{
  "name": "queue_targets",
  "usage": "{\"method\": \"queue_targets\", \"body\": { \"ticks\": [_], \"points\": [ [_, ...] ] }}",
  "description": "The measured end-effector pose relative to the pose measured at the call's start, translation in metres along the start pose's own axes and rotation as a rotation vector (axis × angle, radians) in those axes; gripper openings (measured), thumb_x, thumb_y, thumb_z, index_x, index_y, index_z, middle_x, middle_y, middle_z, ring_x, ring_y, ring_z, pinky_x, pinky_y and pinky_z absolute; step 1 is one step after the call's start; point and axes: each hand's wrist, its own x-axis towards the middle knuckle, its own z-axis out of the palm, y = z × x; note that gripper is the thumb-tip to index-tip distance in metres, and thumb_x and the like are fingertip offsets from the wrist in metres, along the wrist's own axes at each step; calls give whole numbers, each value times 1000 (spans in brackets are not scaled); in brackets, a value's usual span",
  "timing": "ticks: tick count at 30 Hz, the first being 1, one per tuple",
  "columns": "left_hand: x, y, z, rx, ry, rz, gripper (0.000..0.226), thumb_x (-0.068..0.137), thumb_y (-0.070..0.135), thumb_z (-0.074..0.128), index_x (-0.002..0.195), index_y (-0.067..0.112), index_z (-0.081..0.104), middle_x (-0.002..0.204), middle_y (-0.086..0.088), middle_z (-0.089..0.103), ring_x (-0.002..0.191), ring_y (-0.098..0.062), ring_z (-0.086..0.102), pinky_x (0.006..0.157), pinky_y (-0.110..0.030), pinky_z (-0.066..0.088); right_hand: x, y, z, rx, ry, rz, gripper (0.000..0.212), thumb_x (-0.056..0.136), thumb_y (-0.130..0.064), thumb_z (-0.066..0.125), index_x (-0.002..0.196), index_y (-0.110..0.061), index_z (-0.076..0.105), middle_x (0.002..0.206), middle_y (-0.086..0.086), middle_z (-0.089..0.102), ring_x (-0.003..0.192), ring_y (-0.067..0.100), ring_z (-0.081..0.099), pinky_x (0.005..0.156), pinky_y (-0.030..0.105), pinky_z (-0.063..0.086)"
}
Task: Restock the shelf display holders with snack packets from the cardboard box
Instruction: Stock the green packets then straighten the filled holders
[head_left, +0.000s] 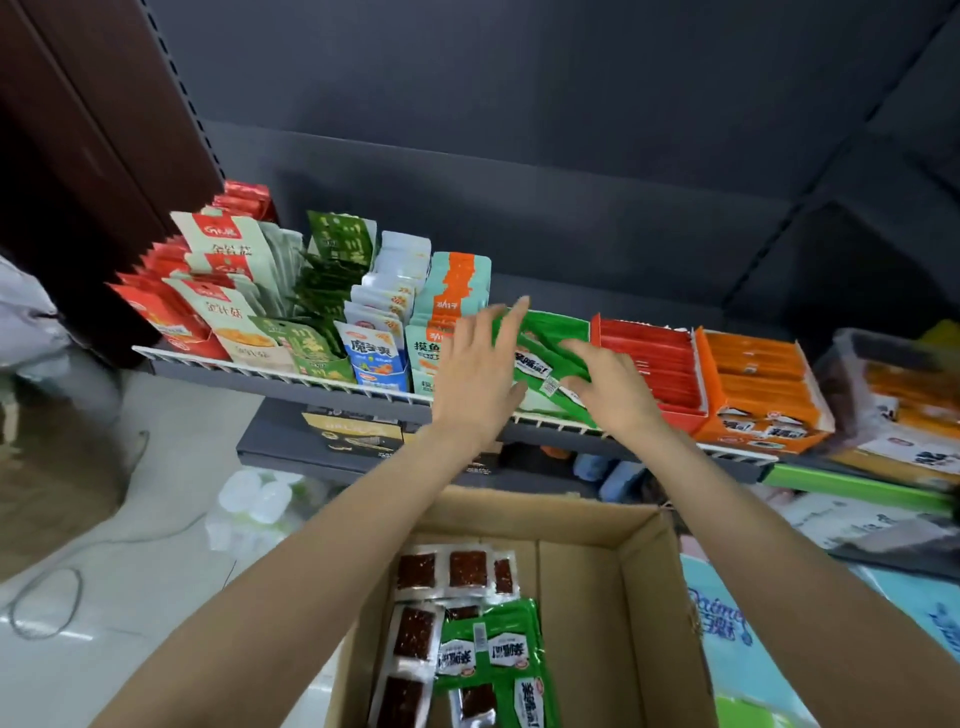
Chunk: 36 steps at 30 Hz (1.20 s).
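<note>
Green snack packets lie in a green display holder on the shelf. My left hand rests against the packets' left side with straight fingers. My right hand presses on them from the right, its fingers spread over the pile. Below me stands the open cardboard box. More green packets and clear packets of dark red snack lie inside it.
A red holder and an orange holder stand right of the green one. Several rows of upright packets fill the shelf's left part. A lower shelf sits beneath. Bags and a cable lie on the floor at left.
</note>
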Motion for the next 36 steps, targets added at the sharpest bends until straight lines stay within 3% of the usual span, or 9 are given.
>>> {"method": "queue_targets", "body": {
  "ticks": [3, 8, 15, 20, 23, 27, 31, 34, 36],
  "points": [
    [34, -3, 8, 187, -141, 190, 66, 89, 20, 57, 147, 16, 24, 141, -6, 41, 129, -26, 33, 100, -36, 29, 25, 2, 3, -146, -11, -38, 45, 93, -16, 57, 137, -19, 46, 129, 13, 58, 121, 33, 51, 94, 40, 43],
    [68, -5, 18, 396, -224, 260, 30, 91, 16, 56, 121, 17, 56, 124, -7, 44, 119, -26, 36, 91, -34, 34, 58, 14, 16, -220, -68, -112, 44, 94, -14, 55, 136, -26, 49, 131, 9, 58, 119, 31, 54, 93, 41, 45],
    [78, 1, 33, 606, -296, 296, 26, 92, 18, 53, 116, 14, 61, 130, -7, 41, 123, -25, 32, 93, -32, 32, 84, 29, 28, -235, -170, -191, 45, 91, -7, 59, 134, -15, 51, 131, 14, 55, 120, 31, 53, 98, 41, 44],
    [77, 10, 47, 726, -337, 389, 25, 92, 22, 52, 114, 18, 61, 127, -4, 41, 121, -22, 33, 90, -30, 33, 83, 35, 36, -387, -132, -162, 59, 85, 15, 47, 135, -16, 49, 117, 13, 55, 108, 33, 57, 84, 39, 48],
    [77, 11, 57, 753, -408, 442, 22, 94, 22, 49, 112, 18, 60, 119, -1, 50, 118, -22, 36, 92, -31, 32, 76, 38, 43, -410, -45, -145, 53, 82, 14, 48, 129, -8, 49, 111, 13, 57, 108, 32, 53, 90, 39, 43],
    [73, 7, 66, 728, -476, 446, 23, 96, 18, 46, 117, 14, 55, 116, -1, 55, 117, -22, 40, 96, -33, 30, 73, 43, 53, -358, -51, -138, 52, 83, 12, 49, 132, -6, 49, 124, 13, 51, 119, 28, 44, 100, 36, 39],
    [57, 5, 57, 559, -316, 482, 30, 91, 13, 51, 121, 10, 48, 114, -4, 54, 112, -23, 45, 90, -33, 35, 55, 41, 49, -207, 78, -164, 47, 88, 4, 54, 133, -6, 49, 130, 9, 47, 123, 24, 41, 104, 34, 38],
    [33, 2, 48, 370, -124, 428, 37, 61, 12, 76, 95, 16, 64, 83, 0, 62, 81, -21, 58, 64, -29, 42, 26, 31, 43, -45, 134, -128, 39, 90, -1, 52, 129, -7, 52, 125, 8, 51, 122, 22, 43, 101, 32, 39],
    [11, 0, 45, 211, -62, 363, 34, 51, 11, 81, 82, 16, 68, 72, -1, 62, 70, -22, 60, 56, -28, 41, 3, 25, 46, 25, 123, -90, 35, 90, -3, 52, 124, -8, 57, 119, 8, 54, 116, 23, 47, 95, 34, 41]
  ]
}}
